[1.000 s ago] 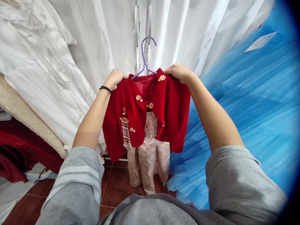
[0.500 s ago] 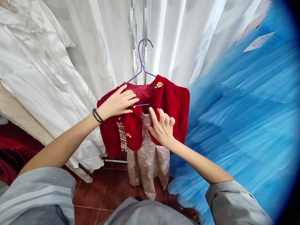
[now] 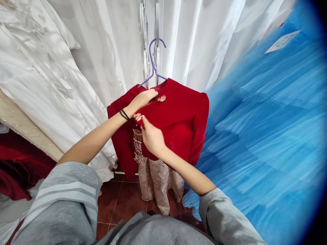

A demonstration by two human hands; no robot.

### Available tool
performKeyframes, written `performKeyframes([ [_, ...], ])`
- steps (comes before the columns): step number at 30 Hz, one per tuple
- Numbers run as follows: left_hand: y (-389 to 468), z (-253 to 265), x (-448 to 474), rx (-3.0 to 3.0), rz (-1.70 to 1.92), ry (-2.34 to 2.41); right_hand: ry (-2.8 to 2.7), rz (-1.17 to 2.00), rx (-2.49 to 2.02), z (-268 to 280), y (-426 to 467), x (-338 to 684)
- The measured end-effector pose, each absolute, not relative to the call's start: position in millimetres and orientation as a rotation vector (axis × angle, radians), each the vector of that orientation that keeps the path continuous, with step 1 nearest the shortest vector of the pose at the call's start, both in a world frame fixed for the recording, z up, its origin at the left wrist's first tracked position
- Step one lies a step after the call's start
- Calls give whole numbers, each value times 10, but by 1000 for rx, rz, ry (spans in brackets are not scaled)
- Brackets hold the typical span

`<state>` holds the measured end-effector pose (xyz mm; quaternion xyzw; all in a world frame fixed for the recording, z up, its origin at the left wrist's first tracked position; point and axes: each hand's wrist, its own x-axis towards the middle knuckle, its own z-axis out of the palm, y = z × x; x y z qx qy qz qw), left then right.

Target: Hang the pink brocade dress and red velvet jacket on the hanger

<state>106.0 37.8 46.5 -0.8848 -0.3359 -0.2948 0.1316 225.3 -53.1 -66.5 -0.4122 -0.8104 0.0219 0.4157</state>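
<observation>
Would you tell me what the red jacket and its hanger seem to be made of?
The red jacket looks like velvet: a deep, matte, plush surface with soft sheen. The hanger looks like thin wire with a purple coating, though moulded plastic cannot be ruled out.

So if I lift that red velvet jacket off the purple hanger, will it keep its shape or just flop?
The red velvet jacket would probably flop: its sleeves hang limp and the front folds over under the right hand. The beaded tassel dangles loose, so it would likely swing and might snag. It looks light, since the thin purple hanger carries it without visibly bending.
</observation>
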Motion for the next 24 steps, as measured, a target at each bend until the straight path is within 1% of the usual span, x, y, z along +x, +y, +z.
performKeyframes([
  [3,342,446,1029,-2624,-1069,-891,-2257,36,-1154,-1041,-343,1910],
  [5,179,390,1024,-2542,-1171,-834,-2235,-29,-1081,-1292,-377,1880],
  [8,-117,105,1050,-2281,-1082,-932,-2099,-55,-861,-1697,-679,2092],
  [10,-248,-167,1056,-2133,-958,-1095,-1860,38,-816,-1989,-859,2374],
  [12,-300,-382,1029,-2054,-908,-1293,-1376,248,-969,-2249,-869,2747],
  [14,-292,-469,965,-2074,-920,-1497,-791,648,-1128,-2428,-693,3163],
  [16,-250,-437,876,-2176,-988,-1669,-406,1207,-1067,-2534,-438,3540],
  [17,-222,-398,828,-2247,-1054,-1721,-305,1435,-963,-2577,-326,3685],
  [18,-193,-356,781,-2317,-1148,-1748,-258,1577,-858,-2621,-244,3789],
  [19,-164,-318,738,-2380,-1258,-1754,-246,1627,-782,-2673,-198,3848],
  [21,-115,-272,674,-2457,-1423,-1746,-246,1556,-744,-2803,-205,3848],
  [24,-77,-263,645,-2404,-1370,-1790,-291,1497,-806,-2997,-330,3695],
])
